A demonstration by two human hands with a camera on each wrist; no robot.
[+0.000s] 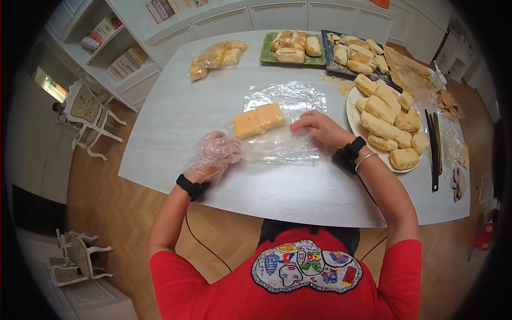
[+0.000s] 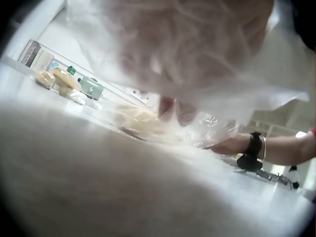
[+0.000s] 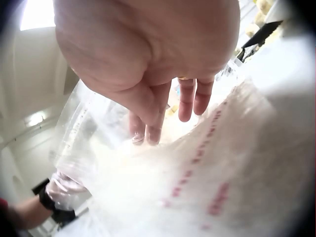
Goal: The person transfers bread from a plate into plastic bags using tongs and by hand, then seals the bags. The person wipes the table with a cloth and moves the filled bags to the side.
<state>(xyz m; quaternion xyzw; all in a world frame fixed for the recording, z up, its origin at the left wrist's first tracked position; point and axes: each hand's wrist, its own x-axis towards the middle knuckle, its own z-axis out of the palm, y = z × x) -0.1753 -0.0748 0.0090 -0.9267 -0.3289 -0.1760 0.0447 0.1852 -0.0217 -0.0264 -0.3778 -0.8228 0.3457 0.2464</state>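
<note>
Two square yellow bread pieces (image 1: 258,120) lie side by side in a clear plastic bag (image 1: 282,149) at the middle of the table. My left hand (image 1: 214,154), in a clear plastic glove, is at the bag's left edge, its fingers near the bread; the left wrist view (image 2: 182,44) blurs its grip. My bare right hand (image 1: 321,128) pinches the bag's right side between thumb and fingers, as the right wrist view (image 3: 153,64) shows. Another clear plastic sheet (image 1: 288,93) lies behind the bread.
Bagged bread (image 1: 217,56) lies at the back left. A green plate (image 1: 266,55) and a dark blue tray (image 1: 329,58) hold filled rolls at the back. On the right are a white plate (image 1: 353,120) piled with rolls, and black tongs (image 1: 433,154).
</note>
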